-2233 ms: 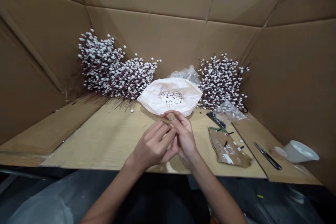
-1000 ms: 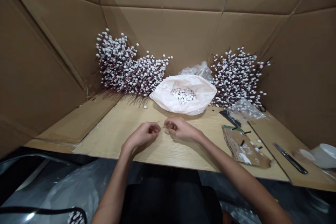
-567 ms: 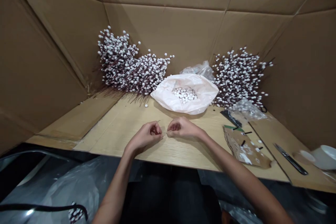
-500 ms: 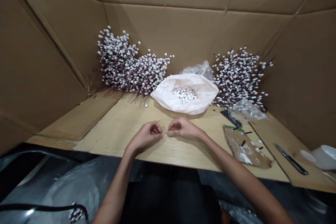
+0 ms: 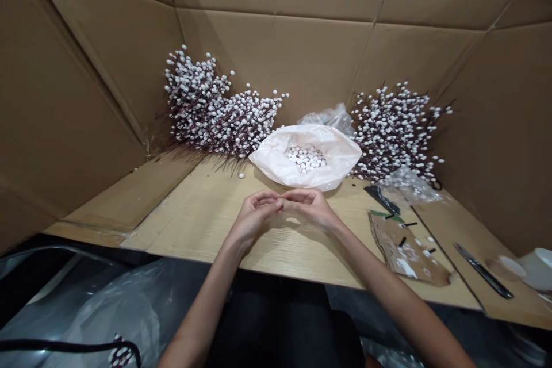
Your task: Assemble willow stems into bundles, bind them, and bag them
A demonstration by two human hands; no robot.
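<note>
My left hand [image 5: 257,214] and my right hand [image 5: 308,206] meet fingertip to fingertip over the wooden tabletop [image 5: 202,230]. Both are closed in a pinch, thumbs against the fingers. Whatever sits between the fingertips is too small or too covered to make out. Just beyond them stands an open white plastic bag [image 5: 269,152], its rim spread wide, with many small white berries [image 5: 307,158] inside. One loose white berry [image 5: 241,175] lies on the table left of the bag.
White-berried stems are piled at back left [image 5: 219,106] and back right [image 5: 394,129]. To the right lie clear plastic wrapping [image 5: 409,184], a black packet [image 5: 382,199], a glue-spotted cardboard piece [image 5: 405,247], a utility knife [image 5: 483,271] and a white cup [image 5: 537,269]. Cardboard walls [image 5: 276,52] surround the table.
My hands have come together; half a second ago a small gap separated their fingertips. The left hand moved right, and a thin piece that showed above it is no longer visible.
</note>
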